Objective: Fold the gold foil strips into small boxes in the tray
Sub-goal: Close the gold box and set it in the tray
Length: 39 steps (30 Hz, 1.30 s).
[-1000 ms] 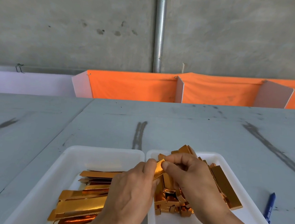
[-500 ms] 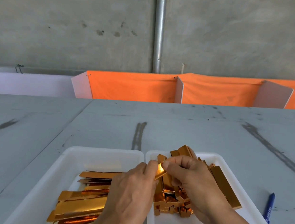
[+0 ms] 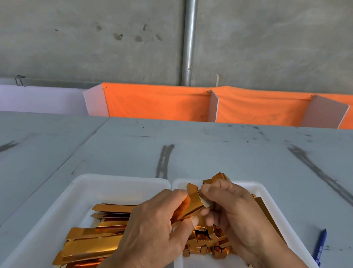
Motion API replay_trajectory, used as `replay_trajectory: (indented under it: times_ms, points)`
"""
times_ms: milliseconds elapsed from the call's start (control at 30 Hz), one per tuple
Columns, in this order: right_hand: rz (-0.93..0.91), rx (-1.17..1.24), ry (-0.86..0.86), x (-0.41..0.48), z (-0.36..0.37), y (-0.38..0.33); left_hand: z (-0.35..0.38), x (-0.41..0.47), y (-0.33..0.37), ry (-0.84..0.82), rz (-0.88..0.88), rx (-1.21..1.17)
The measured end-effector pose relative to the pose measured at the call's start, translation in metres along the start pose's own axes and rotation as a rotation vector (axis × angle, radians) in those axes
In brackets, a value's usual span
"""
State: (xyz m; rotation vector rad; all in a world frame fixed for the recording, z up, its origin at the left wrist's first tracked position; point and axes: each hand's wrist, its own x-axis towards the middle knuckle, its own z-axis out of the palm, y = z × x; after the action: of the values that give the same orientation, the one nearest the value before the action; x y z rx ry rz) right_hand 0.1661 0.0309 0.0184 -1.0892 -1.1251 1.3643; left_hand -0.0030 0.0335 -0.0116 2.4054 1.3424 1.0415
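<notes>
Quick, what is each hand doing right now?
The left hand grips the near end of a gold foil strip.
The right hand pinches the far end of the same strip.

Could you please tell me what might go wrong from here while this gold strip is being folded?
1. The left hand and right hand pinch the strip near the seam between the left tray and right tray. A slip could drop it into that gap.
2. The folded boxes lie heaped right under the right hand, so a lowered wrist might crush some.
</notes>
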Motion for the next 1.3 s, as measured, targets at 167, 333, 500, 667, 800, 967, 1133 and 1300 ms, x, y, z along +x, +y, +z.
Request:
replay_trajectory:
  times_ms: [167,333,500,667,800,967,1133,1300]
  points:
    - [-0.019,0.028,-0.042,0.002,-0.004,0.0,-0.003,0.001,-0.002,-0.017,0.008,-0.052]
    - [0.015,-0.01,-0.079,0.003,-0.009,-0.001,-0.004,0.001,-0.003,-0.051,0.001,-0.048]
    - [0.015,-0.047,-0.122,0.002,-0.011,-0.003,-0.004,0.0,-0.004,-0.088,-0.016,-0.069]
    - [-0.028,-0.14,-0.092,0.002,-0.011,-0.003,-0.003,-0.002,-0.006,-0.086,-0.026,-0.089]
    - [-0.05,-0.202,-0.023,0.004,-0.012,0.001,0.0,-0.001,-0.004,-0.083,-0.038,-0.066]
    - [-0.116,-0.28,0.012,0.003,-0.011,0.002,-0.001,-0.001,-0.003,-0.086,-0.037,-0.036]
    - [-0.128,-0.321,0.026,0.003,-0.011,0.003,-0.005,0.001,-0.007,-0.112,-0.003,0.037]
    - [-0.146,-0.319,0.05,0.004,-0.011,0.002,0.0,0.0,-0.005,-0.185,-0.09,-0.068]
